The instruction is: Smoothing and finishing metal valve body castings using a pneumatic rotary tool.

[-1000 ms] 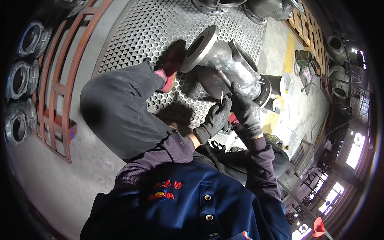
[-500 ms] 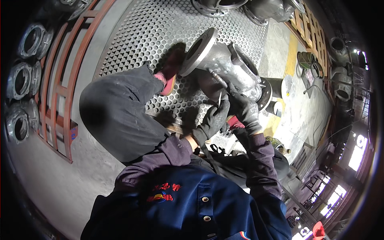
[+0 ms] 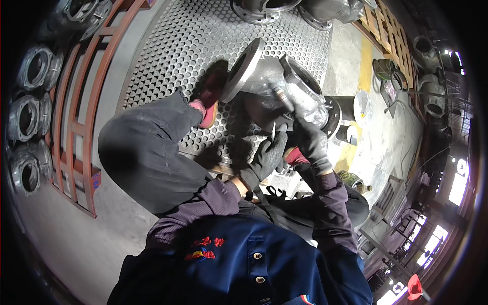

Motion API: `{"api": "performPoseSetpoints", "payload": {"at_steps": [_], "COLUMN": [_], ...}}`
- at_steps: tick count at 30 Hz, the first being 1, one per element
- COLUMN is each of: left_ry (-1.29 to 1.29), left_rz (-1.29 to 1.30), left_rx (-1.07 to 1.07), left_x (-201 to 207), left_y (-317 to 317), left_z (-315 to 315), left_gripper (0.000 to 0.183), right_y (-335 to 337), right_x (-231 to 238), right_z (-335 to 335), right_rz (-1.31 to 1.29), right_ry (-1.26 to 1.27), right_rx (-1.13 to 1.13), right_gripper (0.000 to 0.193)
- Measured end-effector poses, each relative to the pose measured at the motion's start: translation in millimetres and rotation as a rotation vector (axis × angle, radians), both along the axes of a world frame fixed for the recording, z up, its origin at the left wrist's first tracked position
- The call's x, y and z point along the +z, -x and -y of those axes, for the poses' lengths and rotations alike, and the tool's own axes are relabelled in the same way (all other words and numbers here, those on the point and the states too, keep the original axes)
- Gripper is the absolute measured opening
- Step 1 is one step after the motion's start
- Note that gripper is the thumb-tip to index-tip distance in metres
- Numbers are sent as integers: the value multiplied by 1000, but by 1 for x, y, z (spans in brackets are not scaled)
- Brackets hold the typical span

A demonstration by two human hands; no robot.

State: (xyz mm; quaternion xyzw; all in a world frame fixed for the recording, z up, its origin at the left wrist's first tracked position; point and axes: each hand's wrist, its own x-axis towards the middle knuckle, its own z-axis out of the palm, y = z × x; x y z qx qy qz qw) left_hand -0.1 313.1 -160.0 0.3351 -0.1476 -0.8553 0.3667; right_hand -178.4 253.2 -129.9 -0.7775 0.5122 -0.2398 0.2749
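Note:
A big grey cast valve body (image 3: 284,84) with a round flange (image 3: 241,71) lies on the perforated steel plate (image 3: 193,40), in front of my knees. My left hand (image 3: 267,155), in a black glove, is closed just below the valve and pinches a thin pale stick (image 3: 273,133). Right beside it, my grey-gloved right hand (image 3: 311,141) grips a dark rod-like tool (image 3: 280,96) that reaches up against the valve body. My left knee (image 3: 137,152) and red-soled shoe (image 3: 209,101) are to the left of the valve.
Orange steel racking (image 3: 76,127) runs along the left with several grey valve housings (image 3: 30,119) beside it. More flanged castings (image 3: 264,7) stand at the plate's far edge. A black pipe stub (image 3: 351,107), a yellow floor line and scattered parts are on the right.
Both hands stay at the valve's underside. My right hand has crept slightly up toward the valve body, and the view has shifted a little.

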Motion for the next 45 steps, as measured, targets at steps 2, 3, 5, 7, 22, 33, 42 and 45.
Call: {"api": "performPoseSetpoints", "payload": {"at_steps": [2,3,5,7,22,33,42,45], "left_ry": [-302,-417,-287,-69,-245,-23,335,81], "left_rz": [-352,-463,-427,-575,-311,-29,312,139], "left_rx": [256,326,272,175,377,266,-52,-324], "left_x": [6,-3,3,2,7,25,87,117], "left_y": [-1,-1,-1,-9,-4,-12,-28,-38], "left_z": [-7,-7,-5,-7,-5,-4,9,18], "left_gripper": [58,60,61,59,49,54,32,40], "right_y": [-29,-40,-37,-35,-68,-13,-72,-61], "right_x": [42,54,59,54,94,59,137,97], "right_z": [4,4,4,7,7,-25,-81,-117], "right_rz": [-60,-96,-152,-48,-312,-83,882,1549], "right_ry": [-196,-188,-173,-61,-554,-238,-1136,-1368], "right_rx": [-107,-94,-101,-103,-182,-103,-715,-362], "right_gripper": [26,27,29,29,31,37,42,53]}}
